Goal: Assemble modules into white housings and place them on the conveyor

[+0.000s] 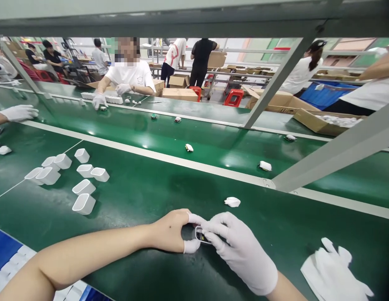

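A small white plastic casing [198, 234] with dark and yellowish parts showing in its open end is held low over the green bench [156, 276]. My left hand [171, 230], bare but for white finger covers, grips it from the left between thumb and forefinger. From the right my right hand [241, 251], in a white glove, has its fingertips closed on the casing's open end and covers part of it. Just beyond the hands lies a small white piece [232, 202]. Several empty white casings [84, 204] stand at the left.
A white glove [334, 271] lies at the right. Past a pale rail [169, 158], a green conveyor belt [219, 146] carries several small white pieces [265, 166]. A metal post [335, 148] slants across the right. A co-worker's gloved hand [99, 100] works opposite; another gloved hand [20, 113] reaches in at left.
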{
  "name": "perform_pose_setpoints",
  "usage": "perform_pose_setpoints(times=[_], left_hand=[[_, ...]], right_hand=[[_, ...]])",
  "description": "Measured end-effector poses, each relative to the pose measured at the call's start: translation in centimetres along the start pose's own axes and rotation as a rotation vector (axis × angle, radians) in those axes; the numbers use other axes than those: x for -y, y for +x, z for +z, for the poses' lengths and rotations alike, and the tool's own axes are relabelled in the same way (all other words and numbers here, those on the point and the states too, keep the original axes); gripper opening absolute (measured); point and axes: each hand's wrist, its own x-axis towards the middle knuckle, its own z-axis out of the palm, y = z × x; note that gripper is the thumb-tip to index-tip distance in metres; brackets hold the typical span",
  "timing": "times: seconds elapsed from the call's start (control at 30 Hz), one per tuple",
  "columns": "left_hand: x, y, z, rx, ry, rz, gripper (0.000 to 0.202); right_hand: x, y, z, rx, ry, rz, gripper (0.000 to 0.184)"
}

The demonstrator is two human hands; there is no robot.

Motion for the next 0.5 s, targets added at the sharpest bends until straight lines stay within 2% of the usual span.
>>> perform_pose_setpoints(times=[0.1,0.17,0.2,0.23,0.37,0.5], left_hand=[[0.3,0.1,0.0,0.004,-0.007,-0.034,0.039],[0.4,0.1,0.1,-0.016,0.002,-0.03,0.036],[0.4,0.1,0.2,-0.029,0.009,-0.017,0.035],[0.5,0.1,0.2,-0.041,0.015,-0.001,0.034],[0.6,0.1,0.4,-0.045,0.068,0.045,0.032],[0.8,0.2,0.7,-0.046,0.108,0.059,0.031]], right_hand=[[-0.1,-0.2,0.5,0.013,0.022,0.156,0.023],[-0.1,-0.2,0.7,0.003,0.059,0.27,0.019],[-0.2,-0.1,0.7,0.0,0.066,0.277,0.013],[-0.2,0.1,0.6,0.0,0.062,0.242,0.009],[0.1,0.7,0.0,0.023,-0.052,-0.055,0.017],[0.9,0.7,-0.5,0.049,-0.089,-0.035,0.016]])
